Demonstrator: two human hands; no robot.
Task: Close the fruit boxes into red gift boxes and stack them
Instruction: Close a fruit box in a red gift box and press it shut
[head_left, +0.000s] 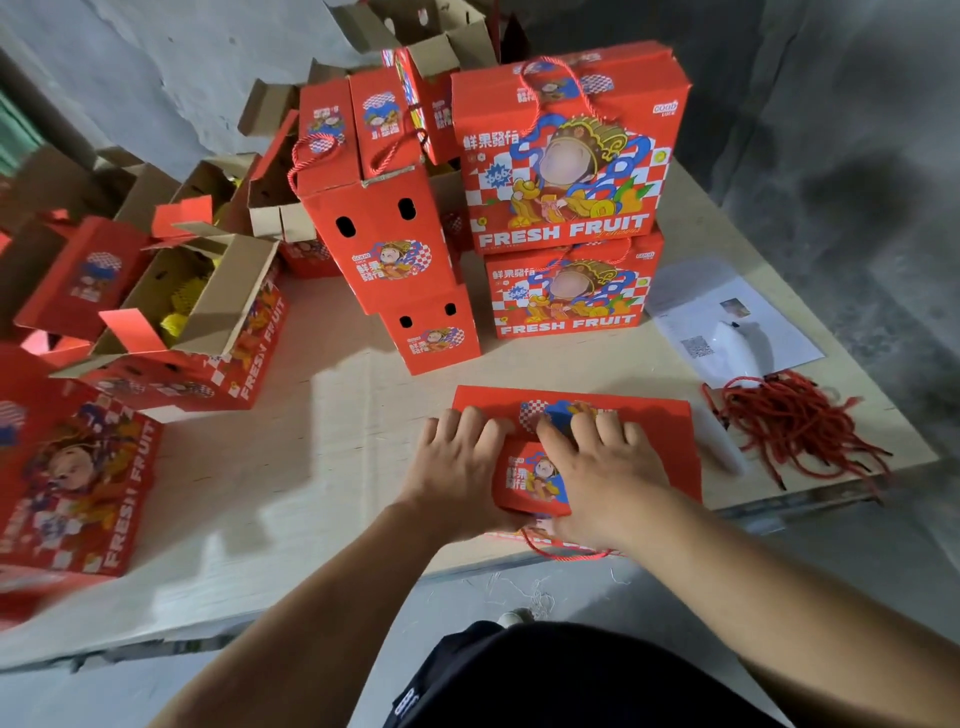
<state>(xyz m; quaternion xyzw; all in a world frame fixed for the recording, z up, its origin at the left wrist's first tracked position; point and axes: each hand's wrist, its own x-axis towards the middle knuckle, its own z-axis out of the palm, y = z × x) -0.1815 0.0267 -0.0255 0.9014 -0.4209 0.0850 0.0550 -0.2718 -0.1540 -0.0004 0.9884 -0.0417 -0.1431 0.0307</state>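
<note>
head view: both hands, left hand and right hand, press flat with straight fingers on a glossy red cardboard gift box at the pale wooden tabletop's near edge; rectangular closed boxes stand stacked behind.

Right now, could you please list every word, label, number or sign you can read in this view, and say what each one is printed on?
"FRESH FRUIT": front of the top closed red gift box in the right stack.
"FRESH FRUIT": red box beneath it.
"FRESH FRUIT": side of the open red box with yellow fruit.
"FRESH FRUIT": red box at left edge.
"666": blue badge, top box.
Corner logo, Chinese characters, white paper sheet with QR code: too small or blurred to read.
</note>
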